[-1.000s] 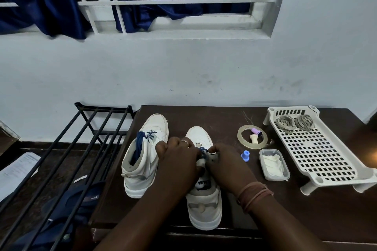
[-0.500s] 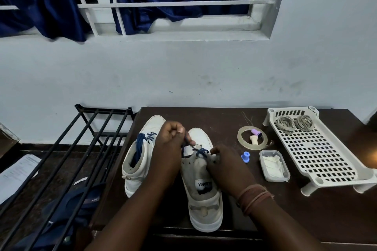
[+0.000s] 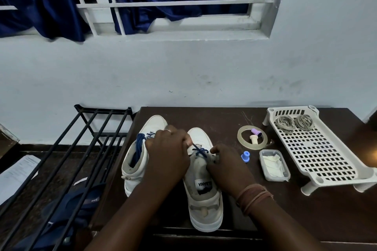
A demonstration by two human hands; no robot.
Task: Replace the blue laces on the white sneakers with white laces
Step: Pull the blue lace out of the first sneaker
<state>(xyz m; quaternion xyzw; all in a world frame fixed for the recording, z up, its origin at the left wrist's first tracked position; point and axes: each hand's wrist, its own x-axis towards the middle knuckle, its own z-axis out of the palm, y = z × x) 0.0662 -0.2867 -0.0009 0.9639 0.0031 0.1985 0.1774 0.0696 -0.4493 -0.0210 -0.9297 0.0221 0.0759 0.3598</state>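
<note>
From the head view, your left hand [image 3: 167,153] is curled, pinching the blue lace [image 3: 199,151] of the right sneaker [image 3: 204,195] on the dark table [image 3: 265,220]. Your right hand [image 3: 226,167] grips that sneaker's right side, fingers bent at the eyelets. The other sneaker [image 3: 138,159] stands just left of it. The white laces [image 3: 293,122] lie coiled in the white rack [image 3: 318,153], well right of it.

Bare surface of the dark wooden table [image 3: 234,116] is left behind the two white sneakers [image 3: 205,199]. Rightward passage is obstructed by a small blue cap [image 3: 245,156], a clear tape ring [image 3: 252,137], a lidded plastic box [image 3: 274,165] and a white perforated plastic rack [image 3: 318,149].
</note>
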